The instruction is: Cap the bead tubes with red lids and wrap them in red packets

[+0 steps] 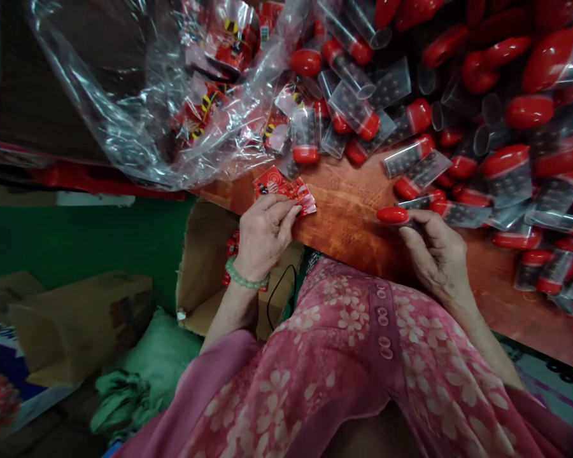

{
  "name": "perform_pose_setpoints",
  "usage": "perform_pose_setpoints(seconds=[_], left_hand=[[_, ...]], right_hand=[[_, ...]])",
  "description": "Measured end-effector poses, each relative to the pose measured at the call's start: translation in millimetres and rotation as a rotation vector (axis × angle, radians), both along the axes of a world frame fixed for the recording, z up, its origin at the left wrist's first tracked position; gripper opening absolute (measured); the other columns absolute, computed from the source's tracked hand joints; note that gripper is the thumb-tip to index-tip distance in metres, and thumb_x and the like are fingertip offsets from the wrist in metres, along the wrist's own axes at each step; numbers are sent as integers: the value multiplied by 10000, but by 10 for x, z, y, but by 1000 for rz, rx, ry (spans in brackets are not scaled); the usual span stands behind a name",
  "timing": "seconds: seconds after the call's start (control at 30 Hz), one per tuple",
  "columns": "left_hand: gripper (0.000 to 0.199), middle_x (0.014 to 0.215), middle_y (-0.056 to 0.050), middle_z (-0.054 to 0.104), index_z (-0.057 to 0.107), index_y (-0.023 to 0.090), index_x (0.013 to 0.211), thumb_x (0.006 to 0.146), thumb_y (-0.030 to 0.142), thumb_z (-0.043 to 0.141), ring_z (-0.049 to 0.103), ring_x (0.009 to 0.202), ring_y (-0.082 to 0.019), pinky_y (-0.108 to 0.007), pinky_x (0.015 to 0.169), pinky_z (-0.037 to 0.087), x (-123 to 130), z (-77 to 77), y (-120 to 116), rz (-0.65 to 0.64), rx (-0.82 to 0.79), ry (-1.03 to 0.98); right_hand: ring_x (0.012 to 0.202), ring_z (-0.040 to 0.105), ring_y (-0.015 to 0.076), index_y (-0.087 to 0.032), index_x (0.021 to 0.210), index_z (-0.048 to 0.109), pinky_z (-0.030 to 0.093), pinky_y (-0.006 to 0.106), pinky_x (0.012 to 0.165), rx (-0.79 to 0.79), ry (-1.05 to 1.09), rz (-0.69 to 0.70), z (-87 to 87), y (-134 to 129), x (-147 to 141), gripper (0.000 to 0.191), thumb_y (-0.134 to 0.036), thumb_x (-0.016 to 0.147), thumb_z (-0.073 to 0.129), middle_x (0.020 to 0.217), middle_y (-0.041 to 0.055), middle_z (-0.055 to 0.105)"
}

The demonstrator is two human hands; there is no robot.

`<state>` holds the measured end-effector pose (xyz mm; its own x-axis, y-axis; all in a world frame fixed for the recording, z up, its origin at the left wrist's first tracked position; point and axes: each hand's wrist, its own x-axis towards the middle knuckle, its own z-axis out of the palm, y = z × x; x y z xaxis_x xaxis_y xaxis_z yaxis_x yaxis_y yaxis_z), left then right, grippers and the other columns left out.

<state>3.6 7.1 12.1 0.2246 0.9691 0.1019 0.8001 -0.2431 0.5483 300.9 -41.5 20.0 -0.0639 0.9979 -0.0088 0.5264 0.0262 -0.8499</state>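
My left hand [266, 234], with a green bead bracelet on its wrist, pinches a small red printed packet [286, 188] over the front edge of the wooden table [348, 197]. Between the thumb and fingers of my right hand [434, 251] is a red-capped container [393, 215], its red end pointing left; my fingers hide much of its body. Beyond my right hand lies a large heap of clear containers with red caps [509, 178], many with dark beads inside.
A clear plastic bag [167, 149] with red printed packets [232, 38] spreads across the table's back left. An open cardboard box [203, 254] with red items stands below the left edge. Another carton [86, 318] and a green sack [157, 350] lie at lower left.
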Motion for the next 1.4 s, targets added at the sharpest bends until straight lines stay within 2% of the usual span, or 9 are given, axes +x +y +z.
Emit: perform_pose_setpoints(seconds=[0.1,0.2,0.3,0.47,0.6,0.77,0.93,1.17,1.4], left_hand=[[279,826,-57,755,802,168,868,982,328,604,673,753,-148,-266,702,503,-7,7,41,8,-7,-31],[153,768,-35,758,803,179,806,891,253,700,669,692,-135,-256,664,499,-2,-40,61,83,0,-172],[63,726,-12,762,801,202,747,805,208,778,674,657,-132,-260,647,515,19,-65,62,170,-27,-332],[117,669,-1,735,773,232,666,749,211,853,658,625,-131,-280,625,525,76,9,44,208,-6,-423],[94,703,4,747,790,224,718,757,226,875,676,655,-119,-256,632,530,127,114,3,128,80,-412],[88,744,6,755,795,211,806,785,240,876,677,665,-95,-217,631,529,230,209,-76,-49,124,-438],[79,775,-18,763,781,198,838,831,251,839,693,696,-101,-217,662,541,342,228,-122,-203,102,-467],[79,786,-37,758,777,186,885,846,236,824,684,689,-104,-211,644,539,425,194,-135,-319,27,-548],[60,798,-44,755,764,174,875,868,222,799,682,702,-108,-215,635,531,439,145,-146,-366,-45,-532]], right_hand=[[855,725,197,-248,1182,675,584,353,814,-96,90,-11,10,-29,-6,235,-384,1033,553,996,43,764],[891,739,204,-252,1193,670,590,366,841,-144,142,29,0,-42,-7,231,-369,1036,546,1056,49,777],[910,752,199,-244,1175,679,596,351,841,-119,147,84,-4,-27,-8,201,-319,1027,565,1083,53,786],[880,759,195,-234,1166,687,602,333,801,-73,130,146,-2,14,-24,189,-279,1011,589,1052,53,793],[839,751,187,-246,1151,700,601,323,777,-44,126,158,34,41,-46,179,-286,1005,605,1002,37,792],[898,750,176,-257,1171,706,601,310,820,28,213,160,170,101,-85,185,-246,1003,628,1027,31,785],[986,720,194,-228,1198,687,583,359,910,128,229,312,264,139,-91,233,-156,981,641,1094,49,768],[949,704,225,-206,1210,654,580,386,888,189,-111,388,288,78,-8,208,-197,1007,608,1089,80,759],[883,651,210,-224,1229,637,538,352,784,36,-392,519,380,32,53,225,-263,1068,484,1016,72,693]])
